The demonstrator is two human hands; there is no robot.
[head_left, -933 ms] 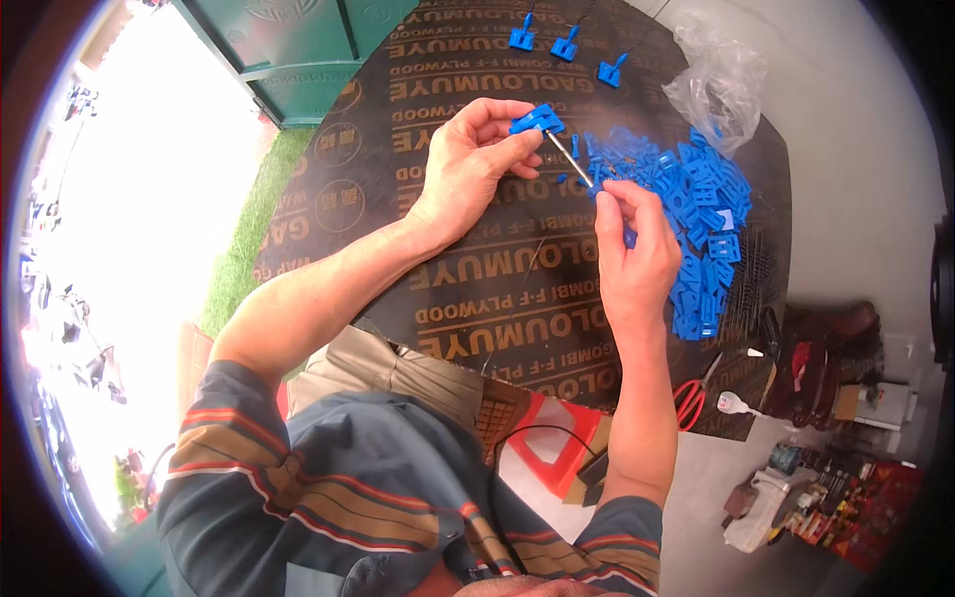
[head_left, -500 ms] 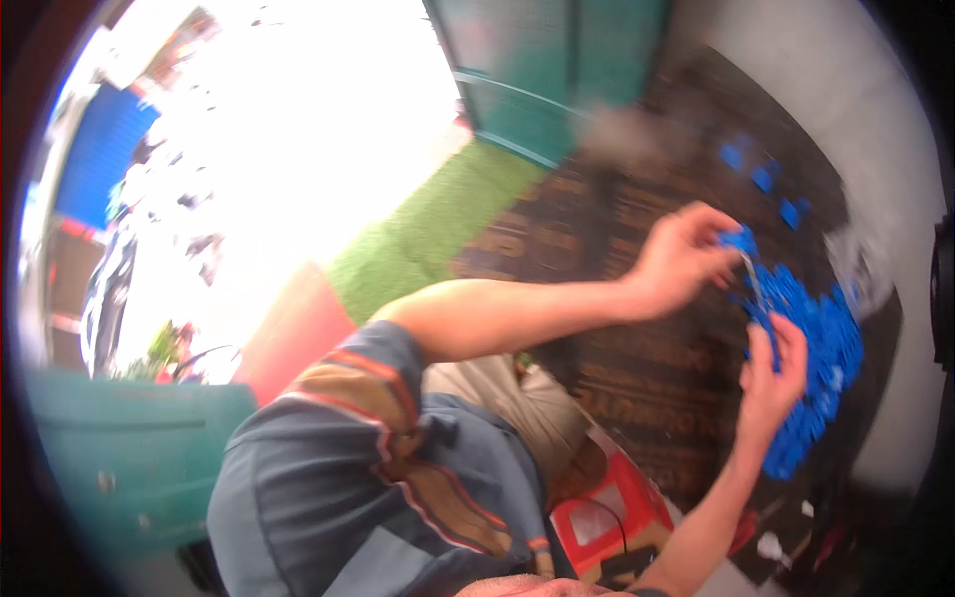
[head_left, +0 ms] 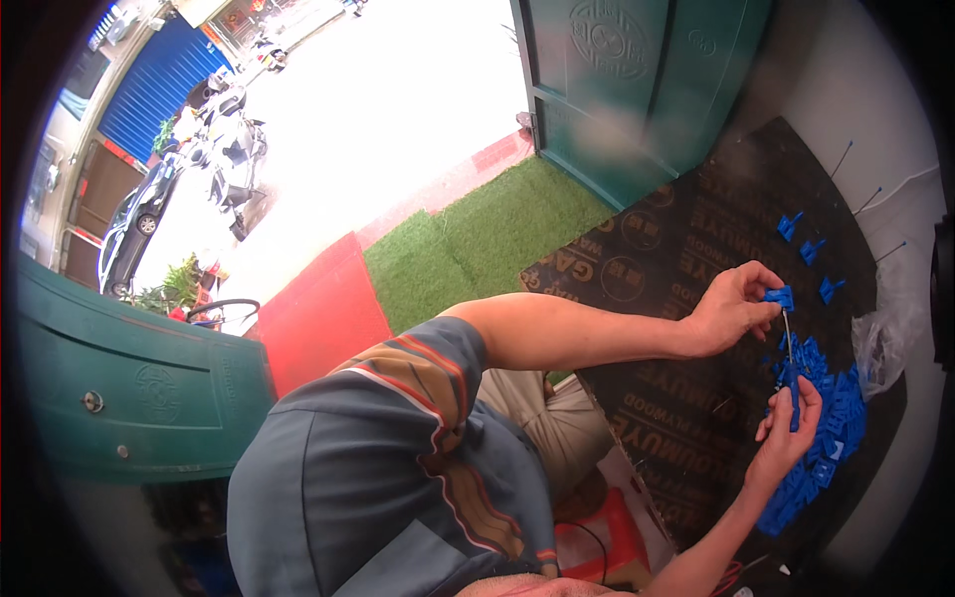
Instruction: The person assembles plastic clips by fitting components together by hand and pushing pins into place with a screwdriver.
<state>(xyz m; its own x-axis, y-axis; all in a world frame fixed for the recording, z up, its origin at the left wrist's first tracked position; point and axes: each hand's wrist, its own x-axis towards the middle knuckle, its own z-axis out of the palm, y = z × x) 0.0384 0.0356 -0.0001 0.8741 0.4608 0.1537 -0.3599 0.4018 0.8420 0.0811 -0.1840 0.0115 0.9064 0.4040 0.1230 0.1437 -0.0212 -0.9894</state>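
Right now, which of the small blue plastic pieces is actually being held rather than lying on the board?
The blue piece pinched in the left hand; a thin tool from the right hand meets it. Others lie loose.

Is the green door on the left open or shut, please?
Open: the green door stands swung aside, with the sunlit street showing through the doorway beyond it.

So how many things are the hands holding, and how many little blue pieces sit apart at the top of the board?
Small blue plastic piece in the left hand: 1
Screwdriver with a blue handle in the right hand: 1
Blue pieces lying apart on the dark board: 3
Total: 5
The big blue heap is too jumbled to count.
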